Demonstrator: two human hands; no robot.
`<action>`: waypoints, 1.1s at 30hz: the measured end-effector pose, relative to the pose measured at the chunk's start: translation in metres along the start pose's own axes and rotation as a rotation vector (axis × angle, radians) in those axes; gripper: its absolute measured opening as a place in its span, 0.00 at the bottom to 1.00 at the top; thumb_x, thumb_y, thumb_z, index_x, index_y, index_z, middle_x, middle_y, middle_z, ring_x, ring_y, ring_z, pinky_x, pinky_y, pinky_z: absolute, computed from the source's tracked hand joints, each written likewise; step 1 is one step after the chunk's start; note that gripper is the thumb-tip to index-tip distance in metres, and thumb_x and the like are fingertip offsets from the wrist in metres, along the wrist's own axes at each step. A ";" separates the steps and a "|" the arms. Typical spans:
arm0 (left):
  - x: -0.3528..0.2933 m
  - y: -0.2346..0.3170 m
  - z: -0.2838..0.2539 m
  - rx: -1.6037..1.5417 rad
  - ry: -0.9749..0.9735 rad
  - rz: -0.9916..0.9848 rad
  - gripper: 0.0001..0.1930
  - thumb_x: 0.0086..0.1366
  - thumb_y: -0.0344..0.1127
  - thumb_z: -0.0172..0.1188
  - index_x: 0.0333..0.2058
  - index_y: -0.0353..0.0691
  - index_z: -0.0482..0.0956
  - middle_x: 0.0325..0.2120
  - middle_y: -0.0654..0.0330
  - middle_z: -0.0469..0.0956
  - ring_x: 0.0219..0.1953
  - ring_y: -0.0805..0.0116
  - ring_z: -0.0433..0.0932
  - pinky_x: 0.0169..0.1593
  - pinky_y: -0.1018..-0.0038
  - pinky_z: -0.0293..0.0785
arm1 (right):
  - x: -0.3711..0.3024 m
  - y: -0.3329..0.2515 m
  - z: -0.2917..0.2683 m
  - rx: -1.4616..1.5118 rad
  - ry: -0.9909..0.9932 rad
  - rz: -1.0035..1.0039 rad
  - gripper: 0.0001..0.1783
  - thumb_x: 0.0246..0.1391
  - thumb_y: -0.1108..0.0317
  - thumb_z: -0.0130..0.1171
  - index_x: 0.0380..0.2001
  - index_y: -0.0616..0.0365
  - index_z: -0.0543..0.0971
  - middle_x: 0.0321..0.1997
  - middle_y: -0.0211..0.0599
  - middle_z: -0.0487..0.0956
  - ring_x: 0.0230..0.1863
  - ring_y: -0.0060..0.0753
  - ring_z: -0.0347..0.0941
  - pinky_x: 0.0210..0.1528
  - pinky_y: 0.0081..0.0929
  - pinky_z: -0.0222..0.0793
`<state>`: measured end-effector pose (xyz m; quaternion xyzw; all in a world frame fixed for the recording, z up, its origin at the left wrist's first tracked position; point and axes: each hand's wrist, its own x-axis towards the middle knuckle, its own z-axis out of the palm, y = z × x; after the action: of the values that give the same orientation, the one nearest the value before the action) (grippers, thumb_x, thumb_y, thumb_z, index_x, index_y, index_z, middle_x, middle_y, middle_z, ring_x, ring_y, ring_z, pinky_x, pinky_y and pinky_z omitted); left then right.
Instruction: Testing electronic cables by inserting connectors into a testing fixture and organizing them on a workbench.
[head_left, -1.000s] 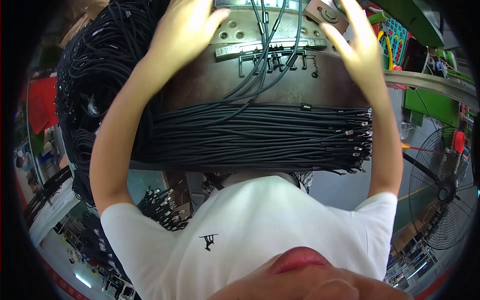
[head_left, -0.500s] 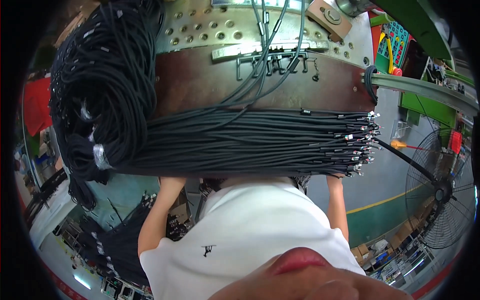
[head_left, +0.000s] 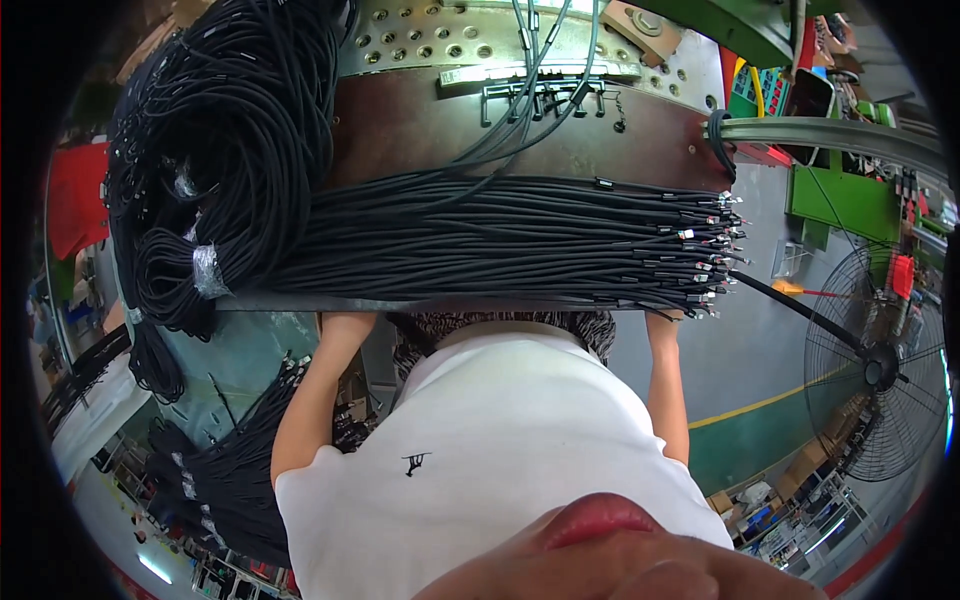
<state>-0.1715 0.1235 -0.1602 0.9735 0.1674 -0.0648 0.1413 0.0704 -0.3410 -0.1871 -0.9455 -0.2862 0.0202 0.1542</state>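
Both hands hidden under the bench edge (head_left: 430, 303), black cable bundle (head_left: 500, 240) above

Probably factory: cable bundles (head_left: 480, 240), machinery (head_left: 860, 190)

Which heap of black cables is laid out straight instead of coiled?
The wide flat bundle of black cables across the brown metal bench; the left bundle hangs in loops.

White short-sleeved T-shirt (head_left: 500, 440) with small dark emblem (head_left: 415, 463).
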 end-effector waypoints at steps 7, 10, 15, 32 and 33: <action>0.022 0.030 -0.044 0.118 -0.336 -0.030 0.20 0.67 0.42 0.51 0.53 0.38 0.78 0.52 0.46 0.77 0.55 0.48 0.74 0.60 0.56 0.68 | -0.004 0.045 -0.003 -0.101 0.034 -0.124 0.18 0.51 0.78 0.58 0.47 0.62 0.79 0.50 0.47 0.81 0.49 0.49 0.76 0.55 0.41 0.71; 0.022 0.078 -0.116 -0.218 -0.532 0.077 0.23 0.70 0.47 0.51 0.55 0.36 0.75 0.54 0.46 0.75 0.56 0.46 0.73 0.60 0.58 0.68 | 0.057 0.028 -0.092 0.124 0.390 0.062 0.15 0.52 0.77 0.58 0.44 0.62 0.80 0.46 0.43 0.81 0.38 0.40 0.79 0.44 0.36 0.76; 0.081 0.134 -0.164 -0.997 -0.712 0.646 0.26 0.72 0.45 0.52 0.62 0.35 0.67 0.62 0.45 0.67 0.64 0.47 0.66 0.65 0.61 0.63 | 0.170 -0.042 -0.167 0.141 0.601 -0.272 0.15 0.58 0.76 0.59 0.49 0.58 0.80 0.48 0.40 0.80 0.47 0.36 0.78 0.48 0.32 0.74; 0.140 0.132 -0.141 -0.068 0.225 0.472 0.15 0.59 0.40 0.65 0.42 0.40 0.81 0.37 0.60 0.79 0.38 0.64 0.76 0.38 0.70 0.75 | 0.228 -0.110 -0.174 0.209 0.256 -0.434 0.09 0.50 0.69 0.67 0.36 0.54 0.81 0.35 0.33 0.81 0.38 0.40 0.77 0.44 0.34 0.70; 0.139 0.130 -0.143 -0.146 0.257 0.454 0.11 0.60 0.38 0.65 0.39 0.41 0.82 0.30 0.59 0.78 0.35 0.64 0.77 0.36 0.72 0.73 | 0.220 -0.101 -0.202 0.003 0.338 -0.524 0.09 0.50 0.70 0.66 0.37 0.53 0.82 0.34 0.33 0.81 0.37 0.40 0.77 0.43 0.35 0.70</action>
<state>0.0141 0.0911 -0.0151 0.9736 -0.0345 0.1049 0.1996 0.2256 -0.1969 0.0466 -0.8291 -0.4906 -0.1775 0.2010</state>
